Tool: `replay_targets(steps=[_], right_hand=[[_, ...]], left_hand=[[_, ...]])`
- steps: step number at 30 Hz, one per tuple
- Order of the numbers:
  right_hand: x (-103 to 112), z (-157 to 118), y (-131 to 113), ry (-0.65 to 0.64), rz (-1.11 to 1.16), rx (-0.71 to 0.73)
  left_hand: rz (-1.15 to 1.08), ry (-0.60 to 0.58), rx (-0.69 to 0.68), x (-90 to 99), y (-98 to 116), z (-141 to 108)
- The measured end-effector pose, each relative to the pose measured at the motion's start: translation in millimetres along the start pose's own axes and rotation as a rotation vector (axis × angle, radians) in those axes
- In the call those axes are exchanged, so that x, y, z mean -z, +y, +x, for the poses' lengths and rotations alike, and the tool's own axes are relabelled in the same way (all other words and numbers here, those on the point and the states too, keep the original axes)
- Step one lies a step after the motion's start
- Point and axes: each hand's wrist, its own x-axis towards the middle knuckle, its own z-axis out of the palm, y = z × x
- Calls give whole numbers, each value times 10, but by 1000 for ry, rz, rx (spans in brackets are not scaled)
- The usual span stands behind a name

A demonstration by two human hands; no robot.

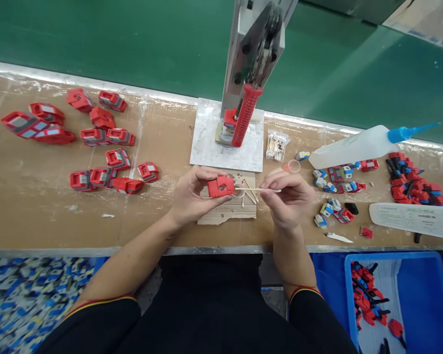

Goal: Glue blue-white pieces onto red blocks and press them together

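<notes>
Between thumb and fingers, my left hand [192,195] grips a red plastic toy part [220,186] that has a dark opening in its face. My right hand [288,196] pinches a cotton swab [256,189], its far tip at or very near the right end of the red part. Below them lies a torn piece of cardboard [227,214] with several loose swabs [250,196] and a small clear round dish, partly hidden. A bag of cotton swabs [277,145] rests beyond my right hand, near a small clear cap [294,166].
A lever press [246,115] stands on a white base plate [203,147] straight ahead. Red toy vehicle parts [103,177] lie at left. To the right are a clear squeeze bottle [350,147], small parts and a blade [338,238]. A blue bin [421,300] sits below the bench.
</notes>
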Motion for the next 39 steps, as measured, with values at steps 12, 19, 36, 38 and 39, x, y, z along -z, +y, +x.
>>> replay_targets(steps=[12, 19, 36, 38, 39], right_hand=[[-13, -6, 10, 52, 78, -13], [-36, -35, 29, 60, 32, -41], [-184, -158, 23, -33, 82, -96], [-196, -163, 24, -46, 92, -98], [-201, -164, 24, -53, 94, -95]], left_hand=[[-113, 148, 257, 88, -10, 96], [-416, 83, 544, 225, 53, 208], [220, -366, 95, 66, 310, 33], [230, -390, 89, 65, 319, 37], [229, -400, 89, 64, 323, 38]])
